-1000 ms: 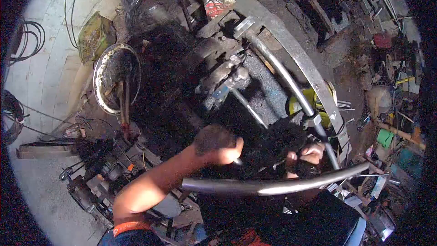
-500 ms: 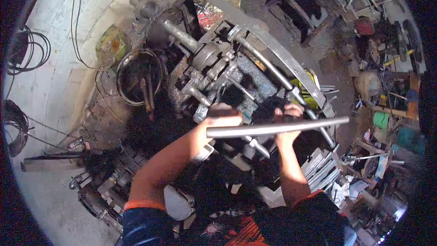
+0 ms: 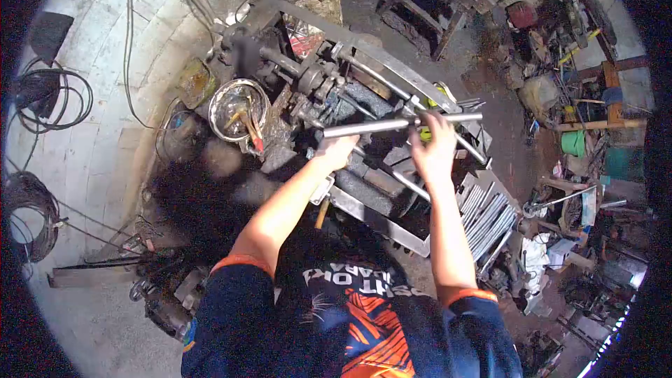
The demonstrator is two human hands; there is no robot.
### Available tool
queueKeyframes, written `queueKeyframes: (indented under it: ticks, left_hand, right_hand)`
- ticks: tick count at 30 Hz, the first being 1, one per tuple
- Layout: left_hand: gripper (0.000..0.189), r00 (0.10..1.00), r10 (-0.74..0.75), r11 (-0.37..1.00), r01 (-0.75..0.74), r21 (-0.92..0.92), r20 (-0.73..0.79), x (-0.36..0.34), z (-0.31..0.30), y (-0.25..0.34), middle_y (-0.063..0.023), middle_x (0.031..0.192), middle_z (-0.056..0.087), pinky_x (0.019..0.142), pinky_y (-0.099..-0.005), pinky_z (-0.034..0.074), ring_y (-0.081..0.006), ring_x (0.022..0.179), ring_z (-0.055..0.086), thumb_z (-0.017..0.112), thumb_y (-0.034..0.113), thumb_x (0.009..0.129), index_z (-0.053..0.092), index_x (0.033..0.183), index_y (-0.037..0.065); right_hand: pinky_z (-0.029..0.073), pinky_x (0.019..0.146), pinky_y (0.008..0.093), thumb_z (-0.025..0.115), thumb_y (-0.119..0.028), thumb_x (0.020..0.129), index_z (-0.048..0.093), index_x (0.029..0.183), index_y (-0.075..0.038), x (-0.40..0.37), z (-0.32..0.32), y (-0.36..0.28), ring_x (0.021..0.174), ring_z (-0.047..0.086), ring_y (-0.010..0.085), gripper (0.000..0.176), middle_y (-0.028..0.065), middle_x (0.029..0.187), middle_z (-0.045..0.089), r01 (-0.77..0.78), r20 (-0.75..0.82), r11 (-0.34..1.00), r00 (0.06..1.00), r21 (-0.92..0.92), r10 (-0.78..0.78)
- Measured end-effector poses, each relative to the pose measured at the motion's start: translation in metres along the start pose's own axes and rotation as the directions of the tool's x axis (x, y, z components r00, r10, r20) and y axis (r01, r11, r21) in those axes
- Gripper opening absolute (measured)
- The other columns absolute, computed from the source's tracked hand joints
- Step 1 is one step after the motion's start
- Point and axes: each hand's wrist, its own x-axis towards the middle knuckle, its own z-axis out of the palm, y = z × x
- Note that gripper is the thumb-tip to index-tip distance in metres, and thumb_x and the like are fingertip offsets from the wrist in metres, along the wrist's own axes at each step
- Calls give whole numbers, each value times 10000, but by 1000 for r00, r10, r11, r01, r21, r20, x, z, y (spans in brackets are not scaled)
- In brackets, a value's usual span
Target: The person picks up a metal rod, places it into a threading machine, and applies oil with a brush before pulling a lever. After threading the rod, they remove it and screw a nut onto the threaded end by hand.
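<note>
A smooth grey metal rod (image 3: pixel 378 127) lies nearly level across the view, above a greasy machine (image 3: pixel 318 80) with shafts and clamps. My right hand (image 3: pixel 435 145) is closed around it right of its middle, fingers over the top. Near the rod's left end, my left hand (image 3: pixel 339 152) is curled beneath it, its fingertips partly hidden. Below the rod, a thinner bar (image 3: pixel 409 185) runs diagonally along the machine bed.
Left of the machine stands a round bucket (image 3: pixel 239 110) with brushes inside. A stack of metal rods (image 3: pixel 490 217) lies on the right. Coiled cables (image 3: pixel 59 94) hang at far left. A green container (image 3: pixel 572 143) sits among clutter at right.
Both hands and the rod have moved away from my body, up the view and over the machine. The right hand's fingers now come over the top of the rod. The camera view has also shifted.
</note>
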Motion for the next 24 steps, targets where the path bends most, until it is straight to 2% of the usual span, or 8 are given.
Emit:
queueKeyframes:
  ticks: [1,3,9,11,15,17,19,24]
  left_hand:
    - [267,954,266,943,-227,244,-140,-23,-8,6,-202,1060,594,886,-437,466,-364,991,583,537,84,813,583,1075,55]
    - [234,776,412,909,-391,148,-478,-69,-23,19,-169,1044,600,874,-433,466,-364,966,583,593,113,801,594,1026,49]
    - [165,739,-283,900,-15,-435,-611,-184,31,-6,-148,893,633,764,-352,476,-254,817,615,615,145,850,609,904,-11]
    - [203,674,-393,820,-51,-570,-626,-192,88,-50,-190,823,640,686,-388,475,-287,749,622,617,162,847,614,884,-38]
    - [370,832,-544,670,348,-656,-114,-200,136,-84,-243,923,655,761,-384,481,-315,880,643,588,313,878,636,951,-47]
    - [369,839,-537,770,443,-460,-90,-198,138,-77,-195,942,672,796,-374,481,-273,876,639,548,308,903,636,975,-43]
    - [316,858,-503,519,394,-758,101,-194,137,-77,-112,908,680,748,-358,497,-216,812,634,526,281,920,640,982,-7]
    - [234,893,-271,452,447,-772,359,-192,96,-65,-38,866,659,688,-297,484,-134,786,614,528,243,925,617,1015,45]
  right_hand:
    - [308,1024,509,683,-148,709,567,1121,-63,3,4,-7,1167,465,318,436,124,1209,541,27,67,998,997,-60,-23]
    - [196,1056,622,686,-168,652,511,1174,-84,3,25,1,1281,363,367,557,180,1323,439,179,367,963,925,-199,-96]
    - [83,1073,658,700,-162,558,432,1191,-67,3,18,-6,1357,172,458,695,235,1474,179,144,427,979,902,-146,-69]
    - [43,1080,648,754,-426,618,429,1207,-61,6,21,-4,1379,105,452,765,236,1495,134,120,465,981,884,-154,-35]
    - [-27,1084,623,515,-707,748,466,1265,-79,15,31,2,1399,64,422,814,186,1524,113,10,544,996,838,-88,40]
    - [-30,1083,622,483,-667,798,473,1280,-104,18,32,-4,1401,71,410,741,160,1528,125,-26,547,993,833,-112,83]
    - [-27,1084,622,472,-661,810,473,1279,-116,15,38,-2,1400,74,412,719,165,1527,131,-11,503,987,860,-160,92]
    - [-6,1099,602,451,-637,836,470,1287,-124,11,29,-16,1404,93,384,683,170,1518,159,-55,493,973,855,-223,161]
